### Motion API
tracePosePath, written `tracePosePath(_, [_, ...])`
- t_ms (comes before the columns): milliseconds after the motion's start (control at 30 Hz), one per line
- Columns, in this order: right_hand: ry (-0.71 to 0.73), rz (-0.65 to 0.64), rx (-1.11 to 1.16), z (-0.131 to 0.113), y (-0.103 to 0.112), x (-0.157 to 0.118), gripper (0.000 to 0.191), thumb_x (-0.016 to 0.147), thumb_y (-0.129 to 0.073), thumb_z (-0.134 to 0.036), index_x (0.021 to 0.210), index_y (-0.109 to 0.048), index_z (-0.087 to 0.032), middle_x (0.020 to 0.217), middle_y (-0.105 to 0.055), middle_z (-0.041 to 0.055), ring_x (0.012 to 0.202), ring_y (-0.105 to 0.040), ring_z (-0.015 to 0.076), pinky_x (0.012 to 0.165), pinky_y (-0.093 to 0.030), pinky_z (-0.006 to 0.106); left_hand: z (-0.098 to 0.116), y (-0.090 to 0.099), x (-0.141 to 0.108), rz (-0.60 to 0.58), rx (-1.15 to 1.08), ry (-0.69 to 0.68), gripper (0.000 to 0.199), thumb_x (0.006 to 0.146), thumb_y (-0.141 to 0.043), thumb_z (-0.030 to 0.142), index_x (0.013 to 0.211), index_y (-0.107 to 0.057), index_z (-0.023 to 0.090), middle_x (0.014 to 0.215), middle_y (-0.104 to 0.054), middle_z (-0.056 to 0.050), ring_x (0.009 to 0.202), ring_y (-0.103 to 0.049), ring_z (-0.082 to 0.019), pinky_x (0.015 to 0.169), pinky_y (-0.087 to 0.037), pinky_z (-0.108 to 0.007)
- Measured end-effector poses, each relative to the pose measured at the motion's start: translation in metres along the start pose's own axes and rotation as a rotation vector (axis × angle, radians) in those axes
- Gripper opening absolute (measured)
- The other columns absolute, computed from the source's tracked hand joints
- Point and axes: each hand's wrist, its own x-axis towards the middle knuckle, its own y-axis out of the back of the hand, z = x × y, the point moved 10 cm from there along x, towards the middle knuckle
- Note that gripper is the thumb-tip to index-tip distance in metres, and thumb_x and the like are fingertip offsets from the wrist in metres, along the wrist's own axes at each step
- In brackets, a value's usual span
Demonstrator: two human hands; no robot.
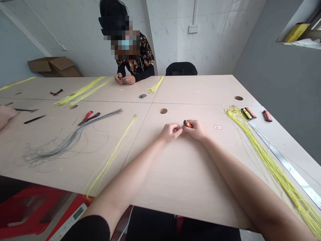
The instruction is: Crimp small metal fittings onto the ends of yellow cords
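My right hand (197, 130) is closed around a black and red lighter (188, 124), held just above the table. Close beside it, the fingertips of my left hand (172, 131) are pinched together, almost meeting the lighter's end. What sits in that pinch is too small to make out; it may be a thin wire end. Left of my left arm lies a thin bundle of yellow wires (117, 142). To the right of my right arm runs a thicker bundle of yellow wires (263, 150). A small white label with a red border (218, 127) lies near my right hand.
Several lighters (267, 115) and a metal ruler (288, 165) lie at the right. Grey wires (75, 137) and red-handled pliers (88, 117) are at left. A co-worker (135, 63) sits opposite, hands together; another person's hand (7, 115) shows at the left edge. The table (190, 180) has cable holes.
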Motion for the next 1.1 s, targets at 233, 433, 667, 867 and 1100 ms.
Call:
tracePosePath(233, [-0.006,-0.006,-0.004,0.0024,-0.0008,-0.0004,0.015,0.066,-0.051,-0.030,0.059,-0.046,-0.018,0.057,-0.034,-0.0041,0.058,-0.030,0.0097,0.055,-0.024,0.025,-0.0006,-0.0009,-0.0001,-0.005,0.002,0.012,0.024,0.075,-0.051,0.033,0.062,-0.057,0.014,0.053,-0.049,0.003,0.050,-0.037,-0.007,0.051,-0.030,-0.022])
tracePosePath(433, [0.005,-0.004,0.002,0.0018,-0.0011,-0.0001,0.018,0.066,-0.052,-0.029,0.056,-0.041,-0.018,0.057,-0.030,-0.0043,0.057,-0.028,0.0093,0.054,-0.022,0.025,-0.0021,-0.0005,0.0004,0.006,-0.001,0.017,0.024,0.076,-0.052,0.033,0.061,-0.057,0.014,0.055,-0.053,0.002,0.051,-0.041,-0.007,0.052,-0.031,-0.021])
tracePosePath(667, [-0.011,0.012,0.014,-0.0010,0.0003,-0.0020,0.020,0.065,-0.051,-0.027,0.055,-0.036,-0.019,0.056,-0.029,-0.0049,0.056,-0.026,0.0089,0.054,-0.020,0.026,-0.0023,0.0003,0.0000,0.023,0.007,0.023,0.022,0.074,-0.052,0.029,0.060,-0.058,0.014,0.052,-0.050,0.003,0.049,-0.038,-0.007,0.051,-0.031,-0.022])
tracePosePath(867, [-0.023,0.000,0.013,-0.0025,-0.0008,-0.0027,0.015,0.066,-0.051,-0.029,0.057,-0.045,-0.018,0.056,-0.032,-0.0045,0.056,-0.028,0.0089,0.054,-0.022,0.025,-0.0039,0.0046,0.0001,0.056,-0.008,0.042,0.019,0.072,-0.053,0.027,0.060,-0.061,0.014,0.052,-0.053,0.002,0.050,-0.040,-0.007,0.052,-0.032,-0.021])
tracePosePath(1100, [-0.002,-0.009,0.017,-0.0028,-0.0020,-0.0027,0.014,0.066,-0.051,-0.028,0.057,-0.047,-0.018,0.056,-0.034,-0.0043,0.056,-0.029,0.0089,0.053,-0.022,0.025,-0.0075,0.0019,0.0003,0.033,-0.040,0.072,0.020,0.071,-0.052,0.026,0.060,-0.063,0.013,0.051,-0.054,0.002,0.049,-0.039,-0.007,0.050,-0.030,-0.021])
